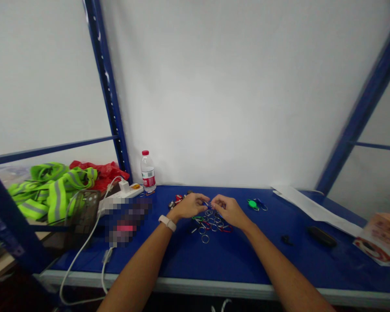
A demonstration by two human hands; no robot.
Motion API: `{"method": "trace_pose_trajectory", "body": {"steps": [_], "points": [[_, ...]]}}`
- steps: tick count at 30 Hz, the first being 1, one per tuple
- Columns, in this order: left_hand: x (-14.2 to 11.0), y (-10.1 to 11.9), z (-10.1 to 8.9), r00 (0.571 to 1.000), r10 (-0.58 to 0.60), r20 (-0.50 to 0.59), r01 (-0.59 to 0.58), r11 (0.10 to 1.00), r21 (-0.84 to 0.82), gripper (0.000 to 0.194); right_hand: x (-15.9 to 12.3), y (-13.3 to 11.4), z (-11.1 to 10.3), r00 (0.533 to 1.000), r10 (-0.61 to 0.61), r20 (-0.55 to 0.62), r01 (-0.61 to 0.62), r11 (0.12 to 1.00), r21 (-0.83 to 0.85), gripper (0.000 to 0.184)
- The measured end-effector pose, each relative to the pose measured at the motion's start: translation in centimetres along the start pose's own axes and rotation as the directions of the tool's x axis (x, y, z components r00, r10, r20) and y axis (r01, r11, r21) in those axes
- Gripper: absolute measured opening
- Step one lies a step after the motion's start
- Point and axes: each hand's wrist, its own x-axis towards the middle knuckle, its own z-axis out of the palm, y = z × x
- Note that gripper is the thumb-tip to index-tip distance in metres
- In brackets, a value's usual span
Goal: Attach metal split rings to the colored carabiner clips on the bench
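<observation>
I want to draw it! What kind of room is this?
Probably a small workshop or storeroom. A blue steel shelving frame stands around a blue workbench, with a power strip on it and neon safety vests piled nearby.

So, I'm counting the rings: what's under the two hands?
Loose metal rings and coloured loops lie on the blue table below the left hand and right hand. Anything directly beneath the palms is covered and cannot be seen.

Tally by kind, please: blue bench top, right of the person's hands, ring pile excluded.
Green-and-blue clip: 1
Small black plastic piece: 1
Black case: 1
White paper strip: 1
Printed cardboard box: 1
Total: 5
</observation>
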Motion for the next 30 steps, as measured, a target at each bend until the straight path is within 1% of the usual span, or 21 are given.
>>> {"method": "trace_pose_trajectory", "body": {"steps": [2,5,9,12,18,22,25,27,30], "points": [[0.1,0.0,0.1,0.999,0.003,0.037,0.001,0.994,-0.109,0.046,0.0,-0.1,0.1,1.0,-0.006,-0.001,0.006,1.0,0.003,0.021],[0.2,0.0,0.4,0.997,0.017,0.071,0.0,0.974,-0.224,0.047,0.0,-0.2,0.1,1.0,-0.018,0.001,0.018,1.0,-0.004,0.023],[0.3,0.1,0.8,0.997,0.041,0.07,-0.017,0.947,-0.319,0.045,0.0,-0.3,0.0,0.999,-0.037,-0.01,0.036,0.998,-0.044,0.022],[0.3,0.2,0.9,0.996,0.054,0.065,-0.027,0.934,-0.356,0.045,0.0,-0.5,-0.1,0.999,-0.038,-0.007,0.038,0.997,-0.069,0.021],[0.0,0.8,1.1,0.99,0.06,0.129,-0.001,0.91,-0.415,0.046,0.1,-0.6,-0.2,0.997,-0.078,0.002,0.078,0.99,-0.117,0.02],[-0.1,1.2,1.1,0.984,0.02,0.175,0.062,0.89,-0.452,0.049,0.1,-0.5,-0.3,0.997,-0.07,-0.017,0.068,0.992,-0.104,0.02],[-0.2,1.1,0.8,0.976,-0.006,0.216,0.113,0.868,-0.483,0.052,0.1,-0.3,-0.2,0.997,-0.08,-0.022,0.077,0.993,-0.084,0.022],[-0.2,1.0,0.7,0.976,-0.012,0.217,0.119,0.864,-0.49,0.053,0.1,-0.3,0.0,0.996,-0.076,-0.035,0.073,0.994,-0.076,0.022],[-0.2,1.0,0.8,0.985,0.0,0.173,0.083,0.878,-0.472,0.05,0.1,-0.1,0.3,0.996,-0.053,-0.065,0.049,0.997,-0.059,0.021]]}}
